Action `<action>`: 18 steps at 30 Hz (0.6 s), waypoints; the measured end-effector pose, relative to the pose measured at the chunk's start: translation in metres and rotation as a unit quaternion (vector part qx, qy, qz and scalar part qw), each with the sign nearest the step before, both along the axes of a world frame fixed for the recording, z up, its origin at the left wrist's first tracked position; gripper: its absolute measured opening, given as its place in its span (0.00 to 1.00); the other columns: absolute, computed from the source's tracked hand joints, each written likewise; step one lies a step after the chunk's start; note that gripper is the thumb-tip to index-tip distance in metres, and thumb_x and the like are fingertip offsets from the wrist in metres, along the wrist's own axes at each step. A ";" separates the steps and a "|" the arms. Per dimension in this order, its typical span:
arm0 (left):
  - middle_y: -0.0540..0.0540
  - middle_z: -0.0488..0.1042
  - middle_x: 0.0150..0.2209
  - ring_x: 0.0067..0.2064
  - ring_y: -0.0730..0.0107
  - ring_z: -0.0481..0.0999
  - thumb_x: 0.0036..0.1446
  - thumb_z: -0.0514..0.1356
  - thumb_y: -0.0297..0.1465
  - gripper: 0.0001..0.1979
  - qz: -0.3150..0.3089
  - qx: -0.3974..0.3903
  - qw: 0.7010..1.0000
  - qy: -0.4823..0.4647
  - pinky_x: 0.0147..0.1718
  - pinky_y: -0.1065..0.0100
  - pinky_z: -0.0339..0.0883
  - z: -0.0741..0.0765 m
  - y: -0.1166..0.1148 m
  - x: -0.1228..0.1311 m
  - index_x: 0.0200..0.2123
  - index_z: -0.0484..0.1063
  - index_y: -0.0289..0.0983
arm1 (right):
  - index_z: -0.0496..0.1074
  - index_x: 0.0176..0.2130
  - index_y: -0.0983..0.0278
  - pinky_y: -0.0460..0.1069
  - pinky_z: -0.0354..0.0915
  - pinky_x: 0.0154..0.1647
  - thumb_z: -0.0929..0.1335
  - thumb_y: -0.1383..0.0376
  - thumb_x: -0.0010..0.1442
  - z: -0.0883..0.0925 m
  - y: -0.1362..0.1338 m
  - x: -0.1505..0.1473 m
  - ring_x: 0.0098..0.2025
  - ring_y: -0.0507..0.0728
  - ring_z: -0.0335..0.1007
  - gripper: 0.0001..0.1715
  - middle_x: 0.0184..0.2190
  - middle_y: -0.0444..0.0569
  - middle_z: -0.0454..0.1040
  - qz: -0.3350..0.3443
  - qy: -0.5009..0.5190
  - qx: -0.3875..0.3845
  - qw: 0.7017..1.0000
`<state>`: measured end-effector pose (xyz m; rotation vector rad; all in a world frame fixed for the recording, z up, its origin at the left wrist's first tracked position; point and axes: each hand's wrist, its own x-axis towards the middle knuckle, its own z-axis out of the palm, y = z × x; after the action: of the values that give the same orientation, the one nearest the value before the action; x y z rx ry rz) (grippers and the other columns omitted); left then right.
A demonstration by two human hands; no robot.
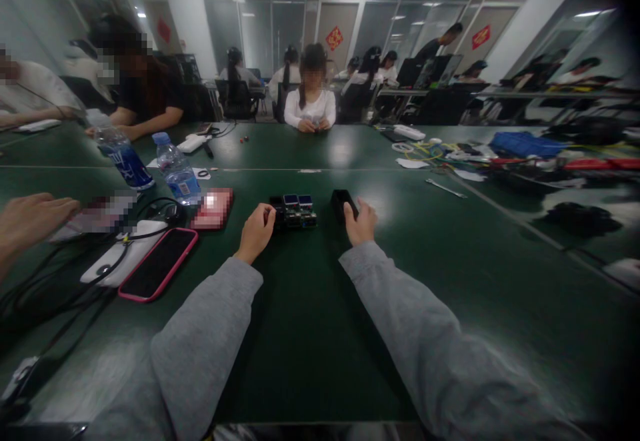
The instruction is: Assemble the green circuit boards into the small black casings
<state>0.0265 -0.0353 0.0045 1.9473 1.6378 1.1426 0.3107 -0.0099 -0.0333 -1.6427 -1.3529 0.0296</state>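
Observation:
My left hand (pixel 256 231) rests on the table with its fingers curled together at the left end of a small cluster of electronic modules. What its fingertips hold, if anything, is hidden. In the cluster, two small modules with bluish screens (pixel 297 200) lie behind green circuit boards (pixel 303 218), and black parts sit at the left. To the right, my right hand (pixel 362 222) grips a small black rectangular box (pixel 342 200) with the thumb on its near right side. The box looks hollow from above. A gap of table separates it from the modules.
Left of my arms lie a pink-edged phone (pixel 159 264), a white power bank (pixel 123 254), black cables and a red packet (pixel 213 209). Water bottles (pixel 177 171) stand behind. Another person's hand (pixel 37 218) reaches in from the left. A wrench (pixel 446 188) and cable piles lie right.

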 end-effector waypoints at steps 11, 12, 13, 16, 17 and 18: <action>0.48 0.73 0.29 0.34 0.65 0.72 0.65 0.46 0.42 0.18 0.039 -0.050 0.997 -0.033 0.35 0.65 0.61 -0.005 0.018 -0.023 0.31 0.70 0.39 | 0.61 0.62 0.69 0.62 0.67 0.55 0.63 0.54 0.56 0.009 -0.058 0.021 0.53 0.66 0.70 0.38 0.53 0.61 0.70 0.149 -0.146 -0.075 0.975; 0.48 0.72 0.29 0.34 0.65 0.71 0.64 0.47 0.42 0.18 0.039 -0.053 0.997 -0.038 0.35 0.65 0.61 -0.006 0.019 -0.023 0.30 0.70 0.39 | 0.61 0.62 0.67 0.61 0.68 0.54 0.63 0.53 0.57 0.008 -0.075 0.033 0.52 0.65 0.70 0.38 0.52 0.59 0.71 0.176 -0.156 -0.073 0.969; 0.48 0.72 0.28 0.33 0.65 0.71 0.64 0.47 0.42 0.18 0.038 -0.054 0.997 -0.043 0.35 0.65 0.60 -0.006 0.019 -0.024 0.30 0.70 0.39 | 0.61 0.62 0.65 0.62 0.68 0.54 0.63 0.52 0.57 0.007 -0.092 0.051 0.52 0.65 0.71 0.38 0.52 0.58 0.71 0.192 -0.161 -0.070 0.966; 0.49 0.71 0.26 0.33 0.65 0.71 0.64 0.47 0.42 0.18 0.027 -0.051 0.997 -0.052 0.34 0.66 0.60 -0.007 0.019 -0.023 0.30 0.70 0.39 | 0.67 0.59 0.56 0.66 0.68 0.52 0.66 0.45 0.52 0.004 -0.130 0.139 0.49 0.67 0.72 0.38 0.50 0.59 0.73 0.169 -0.150 -0.075 0.971; 0.49 0.71 0.26 0.33 0.65 0.71 0.64 0.47 0.42 0.18 0.023 -0.048 0.997 -0.053 0.34 0.66 0.60 -0.007 0.019 -0.022 0.30 0.70 0.39 | 0.70 0.55 0.53 0.68 0.68 0.49 0.68 0.42 0.48 0.005 -0.139 0.174 0.46 0.69 0.73 0.38 0.46 0.61 0.74 0.128 -0.137 -0.073 0.980; 0.49 0.71 0.26 0.33 0.65 0.71 0.64 0.48 0.42 0.18 0.022 -0.045 0.997 -0.052 0.34 0.66 0.60 -0.007 0.018 -0.022 0.30 0.70 0.39 | 0.74 0.49 0.50 0.72 0.66 0.45 0.68 0.37 0.42 0.008 -0.145 0.207 0.43 0.72 0.73 0.38 0.41 0.62 0.75 0.065 -0.119 -0.050 0.990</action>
<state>0.0046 -0.0171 -0.0022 1.7751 1.6547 1.1455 0.5177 -0.1551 -0.0257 -1.6798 -1.6625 -0.0220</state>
